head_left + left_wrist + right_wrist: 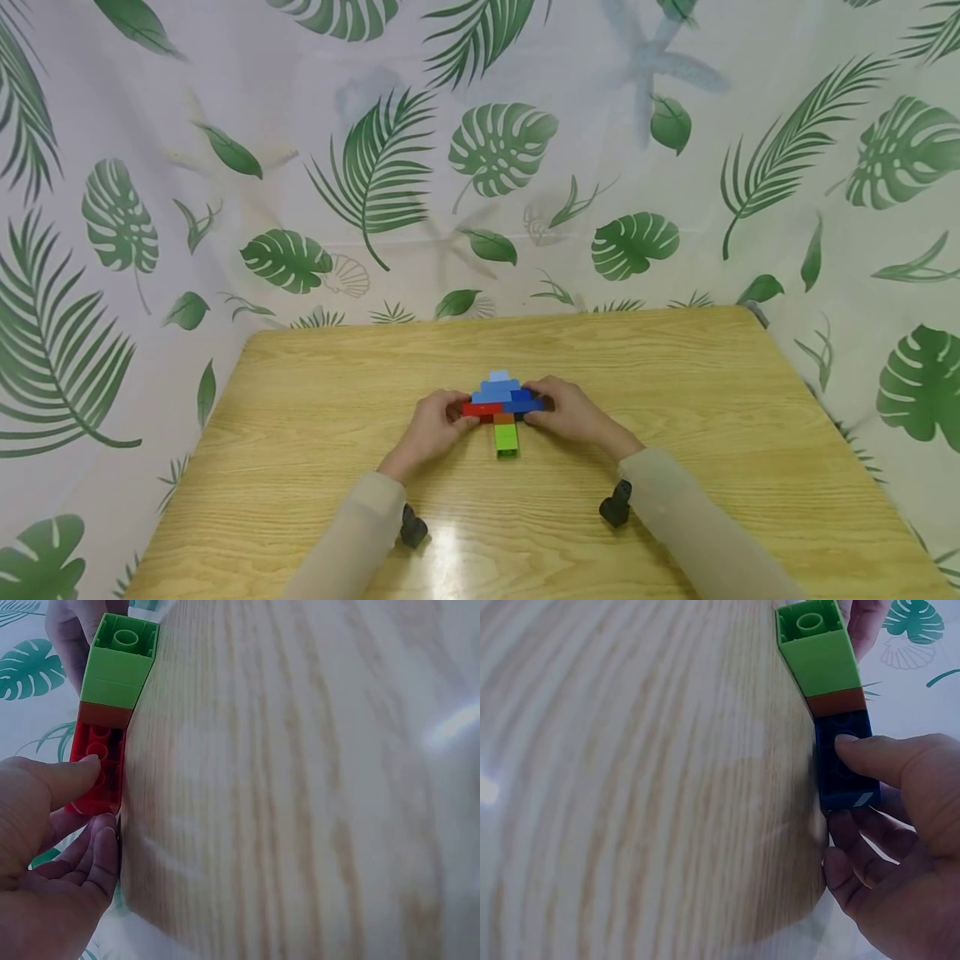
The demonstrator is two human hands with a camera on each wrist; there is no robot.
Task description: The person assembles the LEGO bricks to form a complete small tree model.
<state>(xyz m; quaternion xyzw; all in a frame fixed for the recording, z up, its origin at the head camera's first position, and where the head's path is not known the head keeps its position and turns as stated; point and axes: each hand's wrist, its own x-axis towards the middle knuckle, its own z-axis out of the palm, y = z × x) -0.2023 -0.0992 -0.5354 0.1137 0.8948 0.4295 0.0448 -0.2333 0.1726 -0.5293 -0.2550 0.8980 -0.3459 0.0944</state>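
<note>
A toy-brick build lies flat on the table, narrowing in blue steps to a pale blue brick (498, 377) at its far end. Its widest row joins a red brick (482, 409) on the left to a dark blue brick (523, 406) on the right. An orange brick (105, 715) and green bricks (506, 437) form a stem toward me, hollow underside facing the wrist cameras. My left hand (435, 427) grips the red brick, thumb on its hollow underside. The dark blue brick's end is pinched by my right hand (573, 412), thumb likewise on the underside.
The wooden table (300, 500) has a shiny light reflection near its front. Behind and at both sides hangs a white cloth (562, 275) printed with green leaves. Black wrist cameras (617, 504) sit at the sleeves.
</note>
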